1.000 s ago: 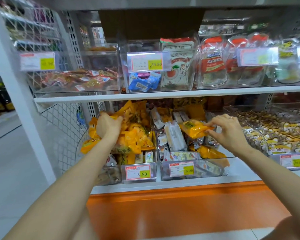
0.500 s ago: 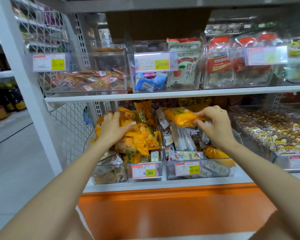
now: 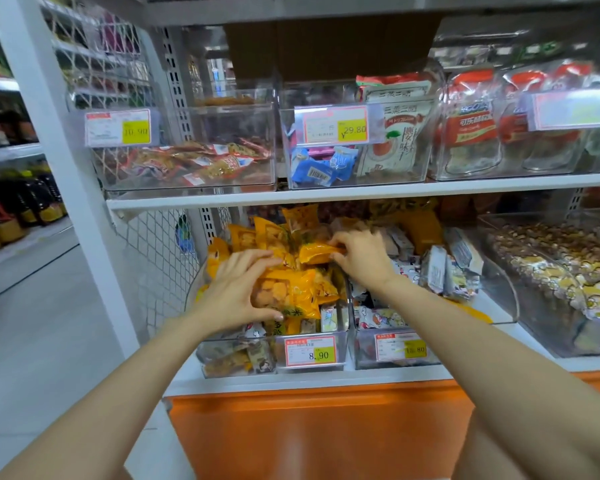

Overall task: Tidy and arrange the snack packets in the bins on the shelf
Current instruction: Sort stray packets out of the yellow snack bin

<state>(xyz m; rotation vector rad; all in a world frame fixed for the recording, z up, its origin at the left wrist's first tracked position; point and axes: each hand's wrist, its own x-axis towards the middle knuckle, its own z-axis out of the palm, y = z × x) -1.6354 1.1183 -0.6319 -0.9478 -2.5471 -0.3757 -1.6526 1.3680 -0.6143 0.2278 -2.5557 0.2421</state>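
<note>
Orange meets orange
My right grip [image 3: 359, 259] pinches an orange foil packet [image 3: 317, 254] just beside the orange packet heap [image 3: 291, 292] my left grip [image 3: 234, 292] clasps.

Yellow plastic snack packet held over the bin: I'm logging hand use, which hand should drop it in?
Right: the right hand pinches the yellow plastic snack packet; the left hand holds the heap of yellow packets in the clear bin.
</note>
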